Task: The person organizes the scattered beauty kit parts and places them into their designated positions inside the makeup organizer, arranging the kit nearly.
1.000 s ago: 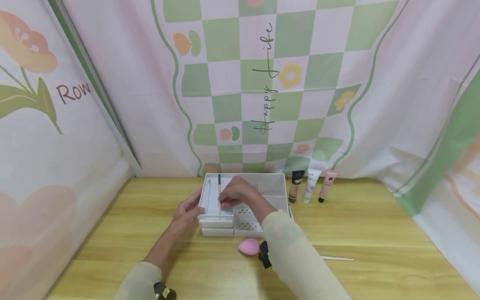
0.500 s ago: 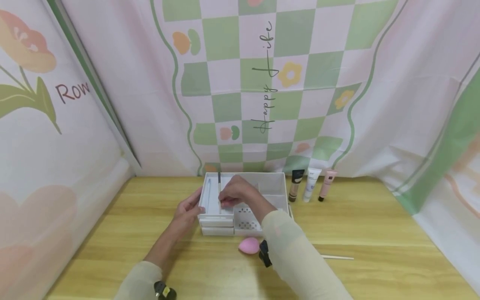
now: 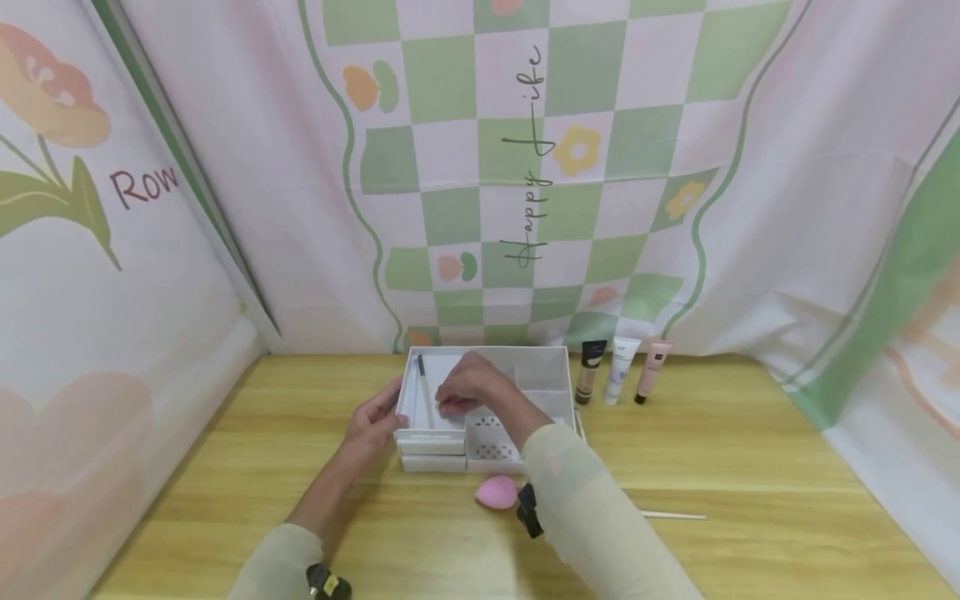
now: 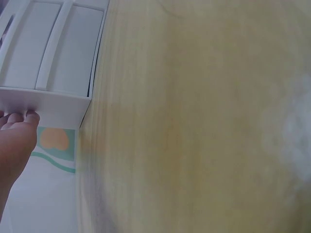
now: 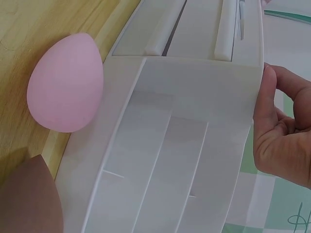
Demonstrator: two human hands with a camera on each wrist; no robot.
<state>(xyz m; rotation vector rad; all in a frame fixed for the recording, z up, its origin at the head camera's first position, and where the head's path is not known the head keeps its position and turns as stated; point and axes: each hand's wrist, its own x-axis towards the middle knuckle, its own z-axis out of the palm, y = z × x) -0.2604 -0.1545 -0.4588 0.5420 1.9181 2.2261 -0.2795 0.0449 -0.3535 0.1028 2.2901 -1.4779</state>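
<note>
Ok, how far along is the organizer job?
Apparently done: dark-ended stick lying in the tray of the organizer. In hand: the right hand is curled over that tray; the left hand touches the organizer's side. Probably remaining: the pink sponge, pale stick and three tubes on the table.

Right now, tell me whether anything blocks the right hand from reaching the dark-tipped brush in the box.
Nothing visible does. In the head view, the right hand is just right of the brush, with only the white floor of the box showing between them.
</note>
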